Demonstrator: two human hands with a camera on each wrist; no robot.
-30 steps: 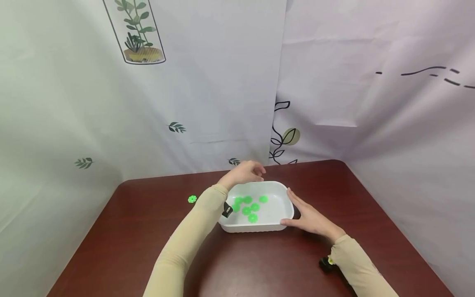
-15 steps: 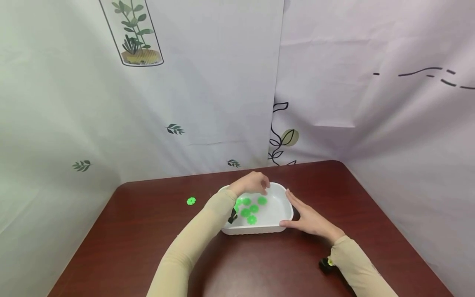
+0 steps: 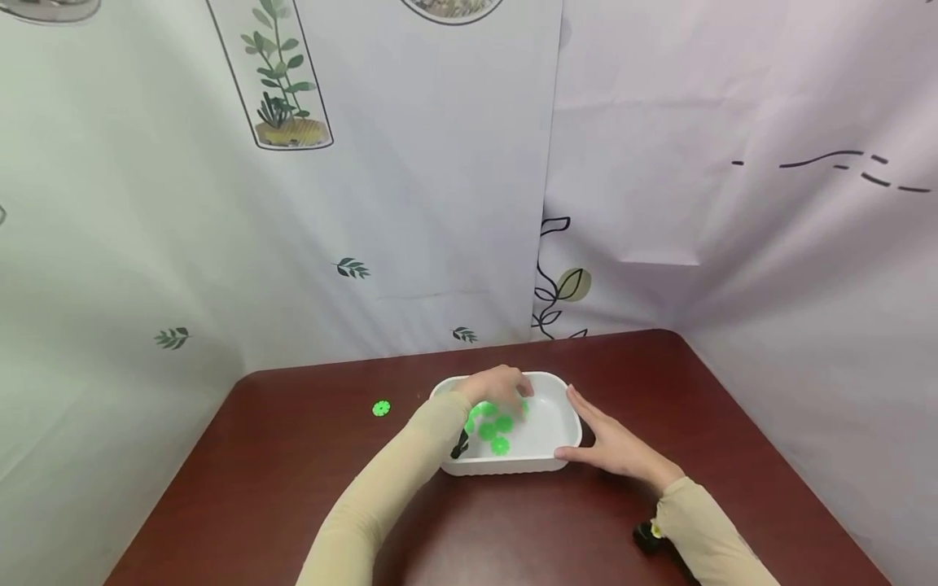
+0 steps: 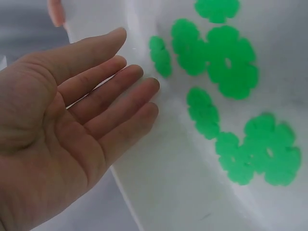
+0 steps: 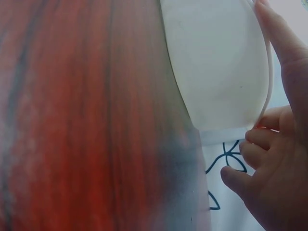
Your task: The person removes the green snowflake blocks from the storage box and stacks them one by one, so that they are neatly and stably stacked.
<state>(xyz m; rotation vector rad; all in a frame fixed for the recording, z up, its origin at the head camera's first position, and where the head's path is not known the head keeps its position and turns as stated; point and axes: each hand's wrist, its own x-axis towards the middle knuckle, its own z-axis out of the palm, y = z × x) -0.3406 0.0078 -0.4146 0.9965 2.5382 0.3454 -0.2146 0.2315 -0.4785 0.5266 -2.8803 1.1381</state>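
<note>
A white rectangular dish [image 3: 548,427] with rounded corners holds several green flower-shaped discs [image 3: 500,446]. My left hand [image 3: 497,386] reaches over the far rim, its blurred fingertips low above the discs and holding nothing. In the left wrist view, its loosely bent fingers stand beside a slotted disc [image 4: 233,62], the palm facing the camera. My right hand [image 3: 619,443] grips the right end of the dish, thumb at the near rim and fingers along the far side. The right wrist view shows those fingers [image 5: 260,138] curled at the dish's outer wall.
One more green disc [image 3: 381,408] lies on the dark red table [image 3: 308,472], left of the dish. Behind the table's far edge hangs a pale printed cloth [image 3: 440,203]. Black devices [image 3: 648,537] sit at the wrists.
My left hand has come from beyond the far rim down into the dish, over the discs. The right hand keeps its grip on the dish's end. The head view has tilted slightly upward.
</note>
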